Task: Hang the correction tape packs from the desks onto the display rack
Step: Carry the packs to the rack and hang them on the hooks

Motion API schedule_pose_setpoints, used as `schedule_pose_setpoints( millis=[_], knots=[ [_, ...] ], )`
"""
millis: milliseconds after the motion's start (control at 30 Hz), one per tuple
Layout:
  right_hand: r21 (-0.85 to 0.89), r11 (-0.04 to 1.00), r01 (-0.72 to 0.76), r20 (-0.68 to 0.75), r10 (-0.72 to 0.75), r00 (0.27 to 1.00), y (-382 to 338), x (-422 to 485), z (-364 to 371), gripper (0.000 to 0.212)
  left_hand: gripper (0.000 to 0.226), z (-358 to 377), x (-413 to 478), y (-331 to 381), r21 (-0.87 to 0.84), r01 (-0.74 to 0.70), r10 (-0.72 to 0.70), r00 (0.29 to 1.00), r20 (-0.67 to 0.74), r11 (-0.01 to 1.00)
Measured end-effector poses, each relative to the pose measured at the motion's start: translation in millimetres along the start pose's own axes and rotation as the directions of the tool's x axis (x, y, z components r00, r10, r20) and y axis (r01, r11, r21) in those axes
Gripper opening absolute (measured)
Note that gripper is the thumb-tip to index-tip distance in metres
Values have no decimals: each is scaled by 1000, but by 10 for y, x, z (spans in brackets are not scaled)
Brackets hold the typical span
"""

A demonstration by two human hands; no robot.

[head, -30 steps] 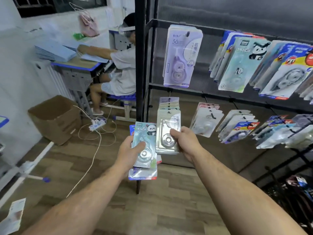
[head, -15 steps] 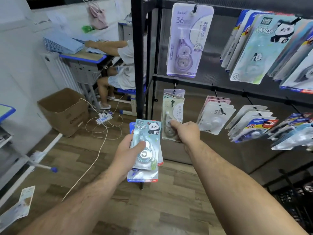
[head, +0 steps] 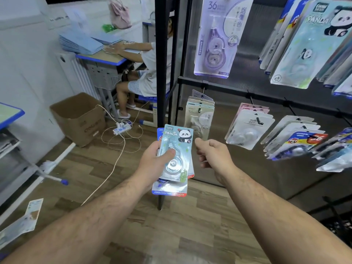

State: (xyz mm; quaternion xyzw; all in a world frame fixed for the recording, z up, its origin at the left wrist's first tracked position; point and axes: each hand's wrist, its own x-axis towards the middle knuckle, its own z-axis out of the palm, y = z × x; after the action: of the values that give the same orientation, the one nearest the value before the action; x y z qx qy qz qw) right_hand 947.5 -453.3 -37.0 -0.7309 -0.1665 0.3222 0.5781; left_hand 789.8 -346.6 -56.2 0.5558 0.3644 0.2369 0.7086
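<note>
I see right hand [head: 213,155] off the grey-green pack [head: 200,119] it pinched 0.5 s ago, fingers curled on nothing | that pack now hangs on display rack [head: 162,73] lower-left hook, 12 o'clock of right hand | left hand [head: 150,166] grips panda-topped pack stack [head: 177,149] as before, 9 o'clock of right hand

Display rack [head: 162,54] w/ hung correction tape packs [head: 213,40]

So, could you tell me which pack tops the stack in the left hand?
The teal panda pack, under the thumb of the left hand; blue-and-red packs lie beneath.
</note>
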Motion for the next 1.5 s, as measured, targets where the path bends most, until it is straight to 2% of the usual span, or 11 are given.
schedule_pose_setpoints(
  millis=[100, 267, 400, 567, 633, 700, 767, 800, 1067, 1300, 1500],
  knots=[
    [-37, 999, -5, 115, 10, 993, -54, -84, -55, 25, 13, 79, 18, 16, 28, -20, 20, 999, 25, 999],
    [-62, 998, 19, 135, -11, 991, -89, -136, -79, 28, 14, 121, 18, 31, 49, -32, 29, 998, 49, 998],
    [-76, 997, 24, 114, -15, 993, -107, -161, -36, 25, 16, 117, 4, 47, 73, -36, 31, 997, 73, 997],
    [-91, 996, 15, 99, -6, 995, -134, -118, -8, 34, 13, 82, 11, 96, 88, -48, 42, 996, 74, 995],
    [-81, 996, 23, 100, -15, 995, -171, -110, -4, 33, 5, 67, 30, 105, 44, -33, 30, 998, 53, 998],
    [-71, 997, 38, 91, -32, 995, -202, -93, -13, 31, 13, 54, 36, 129, -47, 15, -13, 999, 32, 999],
    [-49, 997, 66, 74, -63, 995, -236, -67, -35, 26, 10, 29, 52, 140, -77, 40, -37, 999, 38, 996],
    [-32, 996, 82, 64, -80, 995, -255, -52, -45, 25, 6, 15, 60, 143, -66, 44, -41, 998, 40, 997],
    [-4, 991, 137, -49, -137, 989, -316, 117, -91, 26, 26, -89, 70, 122, 72, 25, -22, 999, -37, 997],
    [-133, 984, 122, -149, -141, 979, -291, 214, -102, 20, 22, -275, 54, 91, 97, 6, 6, 992, -123, 995],
    [-166, 978, 127, -127, -149, 981, -254, 295, -75, 17, 15, -358, 71, 115, 132, 4, 14, 990, -138, 991]
  ],
)
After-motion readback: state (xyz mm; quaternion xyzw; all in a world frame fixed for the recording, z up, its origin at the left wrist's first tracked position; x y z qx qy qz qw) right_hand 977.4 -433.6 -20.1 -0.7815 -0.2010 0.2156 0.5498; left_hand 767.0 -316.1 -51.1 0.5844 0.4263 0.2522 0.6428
